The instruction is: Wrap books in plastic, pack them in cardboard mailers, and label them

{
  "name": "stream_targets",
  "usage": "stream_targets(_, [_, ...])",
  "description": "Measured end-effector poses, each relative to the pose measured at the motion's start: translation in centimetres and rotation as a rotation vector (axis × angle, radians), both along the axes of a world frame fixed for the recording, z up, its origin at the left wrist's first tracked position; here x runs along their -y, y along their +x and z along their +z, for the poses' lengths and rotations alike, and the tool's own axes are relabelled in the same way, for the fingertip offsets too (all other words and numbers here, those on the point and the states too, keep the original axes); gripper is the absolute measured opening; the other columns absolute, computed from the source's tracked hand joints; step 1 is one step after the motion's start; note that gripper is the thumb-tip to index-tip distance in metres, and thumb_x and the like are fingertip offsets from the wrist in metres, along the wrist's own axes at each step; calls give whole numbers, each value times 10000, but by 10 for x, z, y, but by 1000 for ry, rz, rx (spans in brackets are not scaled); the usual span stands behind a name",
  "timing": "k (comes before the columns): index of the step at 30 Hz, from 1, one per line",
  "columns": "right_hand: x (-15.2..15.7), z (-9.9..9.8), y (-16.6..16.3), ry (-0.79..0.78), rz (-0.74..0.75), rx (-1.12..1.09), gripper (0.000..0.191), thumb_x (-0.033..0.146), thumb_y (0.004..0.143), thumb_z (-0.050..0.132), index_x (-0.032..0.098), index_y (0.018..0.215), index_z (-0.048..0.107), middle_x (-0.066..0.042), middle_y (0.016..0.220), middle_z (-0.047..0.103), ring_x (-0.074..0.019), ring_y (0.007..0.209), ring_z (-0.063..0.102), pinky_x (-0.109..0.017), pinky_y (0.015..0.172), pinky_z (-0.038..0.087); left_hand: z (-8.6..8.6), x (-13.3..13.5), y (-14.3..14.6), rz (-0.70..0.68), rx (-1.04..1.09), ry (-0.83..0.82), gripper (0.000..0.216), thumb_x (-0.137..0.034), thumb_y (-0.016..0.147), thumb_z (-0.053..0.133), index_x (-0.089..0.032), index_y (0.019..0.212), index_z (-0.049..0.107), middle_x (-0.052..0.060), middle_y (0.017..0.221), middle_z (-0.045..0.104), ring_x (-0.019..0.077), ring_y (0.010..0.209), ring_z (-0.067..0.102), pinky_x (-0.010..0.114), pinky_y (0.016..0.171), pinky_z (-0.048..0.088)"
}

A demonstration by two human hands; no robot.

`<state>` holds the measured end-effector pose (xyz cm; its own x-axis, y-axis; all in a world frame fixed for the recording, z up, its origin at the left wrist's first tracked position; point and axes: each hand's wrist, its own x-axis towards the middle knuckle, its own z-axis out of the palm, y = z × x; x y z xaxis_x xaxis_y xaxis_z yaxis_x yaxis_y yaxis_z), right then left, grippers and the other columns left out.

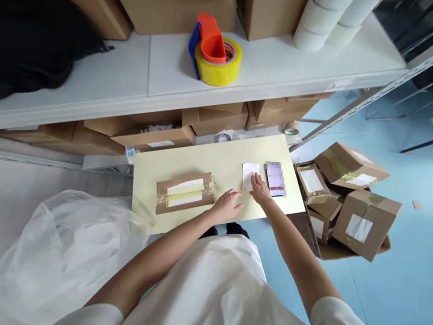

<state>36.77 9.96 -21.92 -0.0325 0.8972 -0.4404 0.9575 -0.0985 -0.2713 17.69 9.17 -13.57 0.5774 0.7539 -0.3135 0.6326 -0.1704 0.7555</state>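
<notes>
A pale yellow board lies in front of me like a small tabletop. My right hand rests with its fingers outstretched on the lower right edge of a white slip of paper. Just right of the paper lies a phone with a lit, partly blurred screen. My left hand hovers or rests near the board's front edge, fingers apart and nothing in them. Left of it is a flat brown cardboard box with clear tape and pale strips across its top.
Above the board runs a grey shelf with a yellow tape roll in a red-blue dispenser and stacked white rolls. Labelled cartons fill a large box at right. A clear plastic bag lies at left.
</notes>
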Motion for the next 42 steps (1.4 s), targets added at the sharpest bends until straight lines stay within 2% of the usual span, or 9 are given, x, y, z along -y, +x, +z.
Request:
stream_targets(3, [-1, -13, 3, -41, 26, -17, 698, 99, 822, 544, 103, 1460, 260, -186, 1547, 211, -300, 1426, 213, -460, 1121, 268, -31, -4, 26, 176, -58, -246, 311, -238, 771, 633, -148, 1069, 622, 125, 1145, 634, 234, 1028, 614, 350, 930, 462])
stream_targets(7, [7, -13, 2, 13, 145, 69, 561, 121, 860, 479, 85, 1408, 363, -201, 1506, 309, -304, 1380, 310, -461, 1091, 297, -65, -9, 40, 324, -97, -365, 372, -297, 795, 615, -135, 1128, 578, 142, 1171, 631, 232, 1030, 620, 327, 871, 468])
stream_targets(14, [7, 6, 11, 26, 317, 86, 369, 15, 843, 396, 158, 1043, 672, -117, 1039, 706, -193, 926, 654, -360, 1027, 325, -88, -9, 45, 529, -28, -474, 315, -329, 818, 599, -142, 1071, 590, 131, 1112, 659, 221, 1035, 625, 313, 878, 449])
stream_targets(18, [2, 10, 16, 35, 332, 60, 307, 35, 852, 434, 163, 901, 709, -86, 828, 736, -168, 726, 669, -324, 940, 367, -87, -12, 49, 581, 91, -517, 232, -335, 874, 520, -151, 962, 630, 89, 967, 699, 188, 912, 658, 293, 813, 478])
stream_targets(23, [-3, 11, 21, 121, 286, -35, 258, 259, 918, 496, 155, 817, 709, -116, 791, 726, -222, 774, 666, -316, 762, 415, -86, -19, 57, 673, 197, -545, 333, -321, 894, 501, -121, 1147, 583, 130, 1084, 674, 162, 880, 678, 264, 757, 497])
stream_targets(28, [1, 10, 28, 271, 134, -224, 271, 229, 933, 445, 203, 973, 712, -86, 979, 735, -213, 840, 668, -316, 756, 445, -87, -25, 56, 717, 253, -492, 349, -353, 896, 480, -134, 1131, 616, 135, 1163, 656, 200, 1049, 634, 320, 872, 483])
stream_targets(33, [5, 11, 31, 358, -7, -176, 291, 292, 937, 437, 215, 939, 718, -56, 872, 752, -186, 706, 654, -269, 574, 408, -76, -32, 56, 722, 286, -429, 291, -369, 871, 516, -147, 971, 674, 108, 1125, 679, 213, 1104, 601, 325, 958, 434])
stream_targets(37, [4, 20, 30, 464, 137, -187, 292, 234, 950, 415, 198, 955, 705, -64, 947, 744, -184, 794, 644, -283, 650, 406, -54, -40, 63, 775, 349, -588, 329, -427, 857, 532, -155, 1002, 645, 94, 1055, 693, 191, 914, 672, 301, 799, 505])
stream_targets(42, [11, 37, 27, 562, 279, -229, 280, 197, 951, 419, 191, 919, 697, -67, 936, 735, -182, 797, 623, -318, 738, 388, -27, -52, 64, 773, 270, -658, 233, -236, 721, 692, -146, 930, 636, 58, 863, 704, 154, 709, 672, 275, 672, 532])
